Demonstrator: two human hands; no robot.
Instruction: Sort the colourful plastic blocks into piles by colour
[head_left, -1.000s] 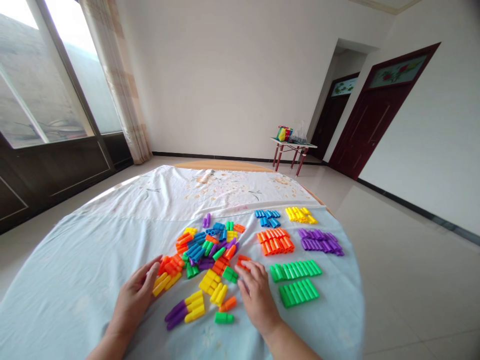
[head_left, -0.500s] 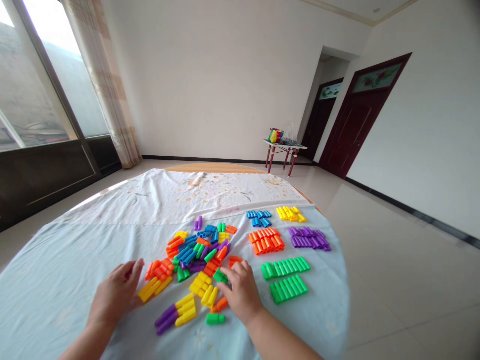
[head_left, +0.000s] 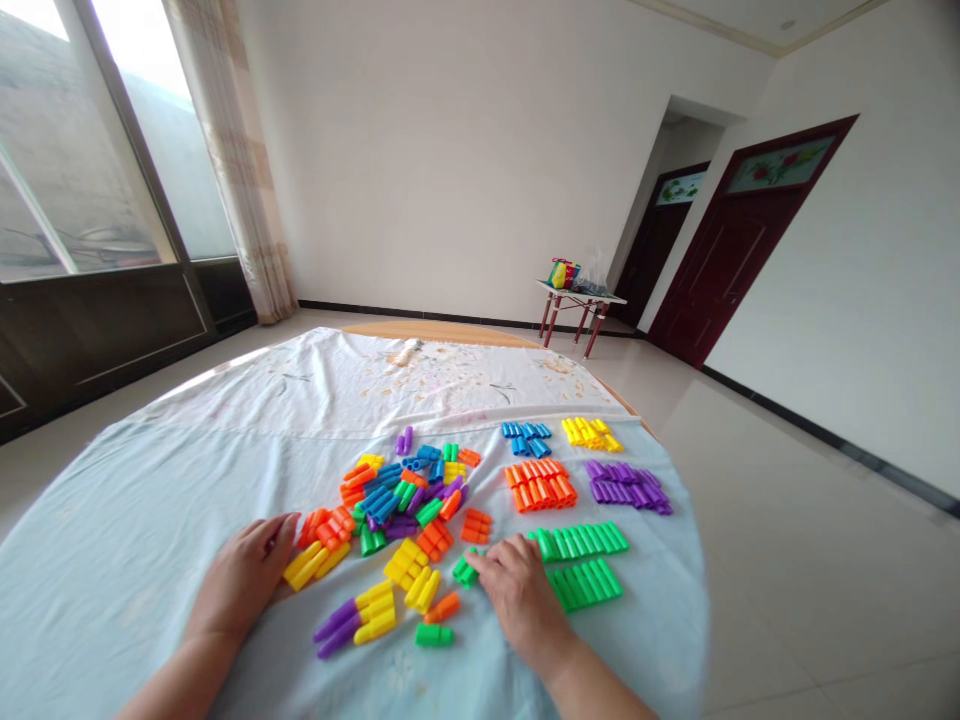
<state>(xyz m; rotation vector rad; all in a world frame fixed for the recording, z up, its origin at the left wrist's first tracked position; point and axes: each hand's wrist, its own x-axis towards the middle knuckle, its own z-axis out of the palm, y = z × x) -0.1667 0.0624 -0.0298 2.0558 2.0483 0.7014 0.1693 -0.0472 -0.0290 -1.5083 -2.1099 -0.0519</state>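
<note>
My right hand (head_left: 519, 590) has its thumb and fingertips closed on a green plastic tube piece (head_left: 463, 571) above the pale blue cloth, left of the green rows (head_left: 583, 584). Resting on the cloth, my left hand (head_left: 251, 565) has its fingers loosely stretched and holds nothing I can see. Its fingertips are beside orange tube pieces (head_left: 330, 526) and yellow ones (head_left: 313, 566) at the pile's left edge. Between the hands lies a mixed pile of blue (head_left: 382, 503), purple, green, orange and yellow pieces. Nearer me are joined purple and yellow pieces (head_left: 355, 620) and a single green piece (head_left: 434, 635).
Sorted groups lie at the right: blue (head_left: 526, 438), yellow (head_left: 592, 434), orange (head_left: 541, 485) and purple (head_left: 628, 487). The round table's cloth (head_left: 187, 480) has a wrinkled white far part. A small side table (head_left: 581, 295) with bags stands by the far wall.
My right hand has moved right, drawing the green piece away from the pile towards the green rows. An orange piece it partly covered now shows fully. My left hand stays by the pile.
</note>
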